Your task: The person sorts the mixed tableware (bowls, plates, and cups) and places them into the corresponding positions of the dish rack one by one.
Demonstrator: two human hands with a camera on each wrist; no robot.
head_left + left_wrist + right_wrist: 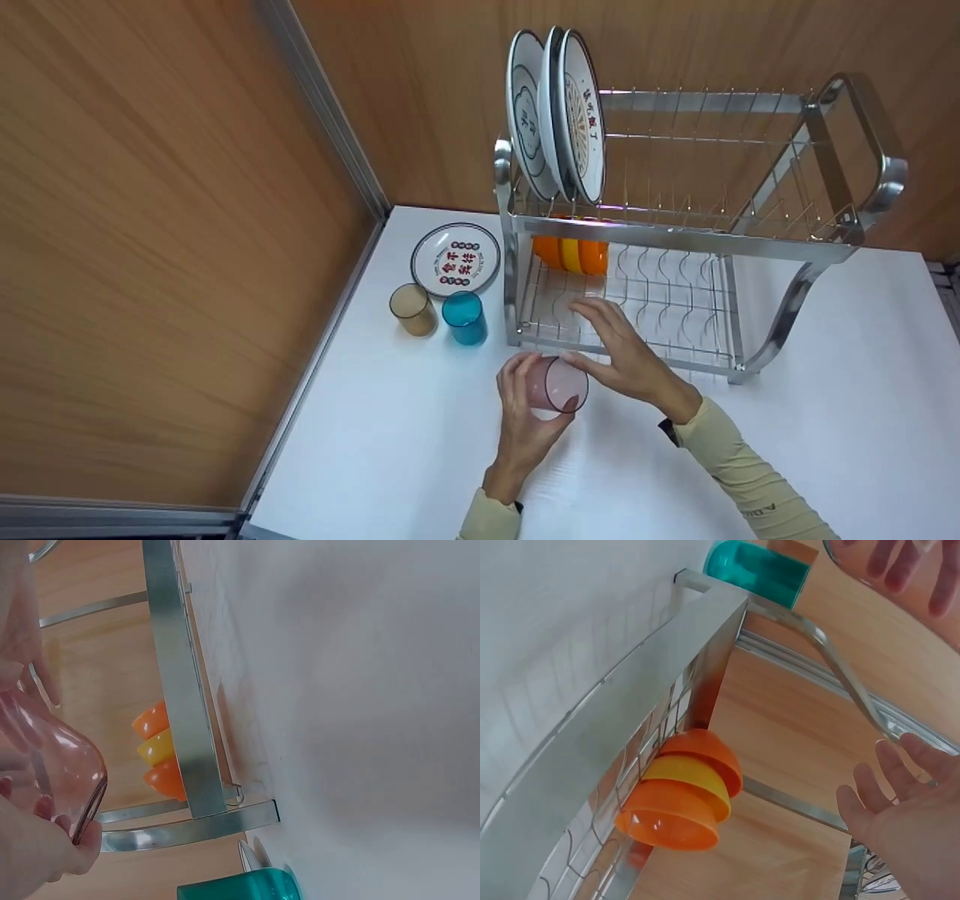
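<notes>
In the head view my left hand [521, 431] grips a clear pink cup [536, 384], its fingers and thumb around the sides. The cup lies tipped with its round end toward the right, in front of the dish rack. My right hand [630, 364] is just right of it, fingers spread and straight, thumb tip right at the cup's rim. The left wrist view shows the pink cup [56, 754] see-through, with fingertips visible behind its wall. In the right wrist view the right hand's fingers [870, 791] are extended and hold nothing.
A two-tier metal dish rack [675, 236] stands behind the hands. Upright plates [581, 116] fill its upper left; orange and yellow bowls [571, 255] sit below. Left of it are a flat plate [457, 259], an amber cup [414, 311] and a teal cup [465, 319], beside a wooden panel [187, 262].
</notes>
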